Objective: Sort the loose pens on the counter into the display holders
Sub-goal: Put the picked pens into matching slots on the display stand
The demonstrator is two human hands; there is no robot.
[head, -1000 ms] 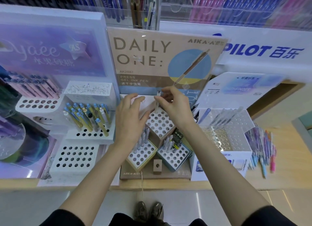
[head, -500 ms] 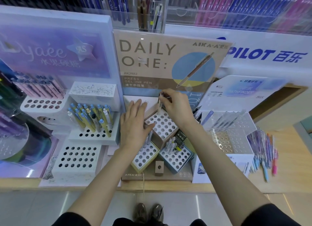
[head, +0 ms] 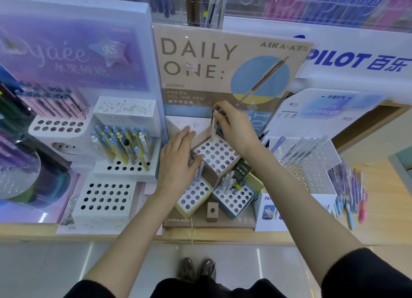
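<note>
One pen (head: 213,128) is going in as I am watching through the head camera. The right hand (head: 236,130) is pinching it near its top end and holding it upright, tip down at a hole in the back corner of the raised holder (head: 217,156). I cannot tell whether the tip is seated yet. The left hand (head: 178,164) is lying flat beside that holder with fingers straight and grasping nothing, its thumb against the near edge as if steadying it.

I am judging the job as far from finished. The raised holder is showing almost all its holes vacant, and the two front holders (head: 194,197) are carrying only a few pens each. A bundle of loose pens (head: 350,193) is lying on the counter (head: 383,208) well off to the right, past the clear rack (head: 312,170) — that pile is what is left to sort.
</note>
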